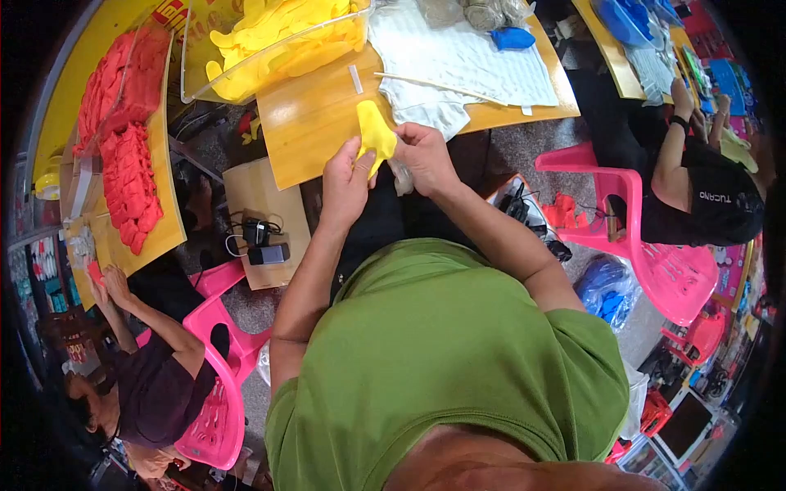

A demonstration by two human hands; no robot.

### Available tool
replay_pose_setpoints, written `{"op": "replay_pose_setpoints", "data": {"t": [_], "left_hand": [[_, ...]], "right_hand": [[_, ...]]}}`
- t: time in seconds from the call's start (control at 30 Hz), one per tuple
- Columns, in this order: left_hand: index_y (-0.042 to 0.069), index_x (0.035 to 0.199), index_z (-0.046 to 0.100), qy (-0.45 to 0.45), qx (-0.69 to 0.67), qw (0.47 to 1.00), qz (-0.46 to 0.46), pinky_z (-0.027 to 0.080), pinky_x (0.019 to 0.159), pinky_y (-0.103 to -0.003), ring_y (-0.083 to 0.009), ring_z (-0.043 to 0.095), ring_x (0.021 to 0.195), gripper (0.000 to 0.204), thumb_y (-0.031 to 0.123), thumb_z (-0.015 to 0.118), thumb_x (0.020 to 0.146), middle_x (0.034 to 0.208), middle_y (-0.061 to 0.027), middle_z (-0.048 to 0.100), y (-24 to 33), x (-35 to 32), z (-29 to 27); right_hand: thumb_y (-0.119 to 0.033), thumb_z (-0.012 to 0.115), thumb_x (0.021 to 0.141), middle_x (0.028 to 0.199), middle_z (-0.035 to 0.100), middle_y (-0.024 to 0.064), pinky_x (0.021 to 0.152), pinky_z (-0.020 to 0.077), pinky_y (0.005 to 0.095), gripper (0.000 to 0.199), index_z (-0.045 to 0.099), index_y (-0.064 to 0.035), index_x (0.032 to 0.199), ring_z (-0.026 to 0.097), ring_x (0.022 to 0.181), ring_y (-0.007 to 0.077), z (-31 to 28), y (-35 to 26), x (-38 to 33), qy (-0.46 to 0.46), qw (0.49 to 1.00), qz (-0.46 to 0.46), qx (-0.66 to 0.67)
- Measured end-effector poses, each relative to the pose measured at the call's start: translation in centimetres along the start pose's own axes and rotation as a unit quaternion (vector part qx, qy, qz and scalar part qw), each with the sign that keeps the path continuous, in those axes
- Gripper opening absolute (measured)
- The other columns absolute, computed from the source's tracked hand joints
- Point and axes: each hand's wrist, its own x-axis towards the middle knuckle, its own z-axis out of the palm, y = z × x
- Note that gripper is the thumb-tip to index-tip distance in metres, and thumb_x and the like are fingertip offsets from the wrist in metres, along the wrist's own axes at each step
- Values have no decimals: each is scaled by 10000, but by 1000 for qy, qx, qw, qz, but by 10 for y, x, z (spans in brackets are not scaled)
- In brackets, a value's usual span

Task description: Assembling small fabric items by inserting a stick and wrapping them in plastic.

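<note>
Biggest for us is the wooden table (286,151), just beyond our fingertips, with a white cloth (458,61) spread ahead and to the right of them. The clear bin (270,90) beyond our left fingers is heaped with yellow pieces (282,24), some near its rim; bumping it could spill a few. A cardboard box (274,204) sits to the left of our left fingers, below table height, with black chargers (260,237) on top. Well off to the right of our right fingers, a clear bag (607,286) on the floor holds blue things.

Our left hand (344,176) is closed, its thumb pressed over the lower end of a yellow piece (375,131); our right hand (427,159) has thumb and finger pinched together at its right edge. The piece stands up between our fingers, out past the table's edge, so a loose pinch could let it drop to the floor, and uneven pulling could crease it. Something pale (402,176) dangles below our right fingers and might snag; we cannot tell what it is.
</note>
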Motion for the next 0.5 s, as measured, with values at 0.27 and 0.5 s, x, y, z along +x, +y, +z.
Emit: {"op": "replay_pose_setpoints", "data": {"t": [0.27,0.5], "left_hand": [[-11,1146,493,9,-1,1000,-19,335,460,-179,-31,420,531,258,77,490,904,739,18,525,4,-9,6],[-8,1084,521,45,-67,997,-14,351,467,-191,-36,441,532,207,54,517,886,725,11,540,4,-4,8]], "right_hand": [[-25,604,820,719,593,65,504,457,257,48,581,16,814,565,588,136,20,9,-3,207,958,103,167],[-104,522,891,740,609,31,522,445,254,144,613,8,896,556,591,103,30,-11,-21,56,989,110,78]]}}
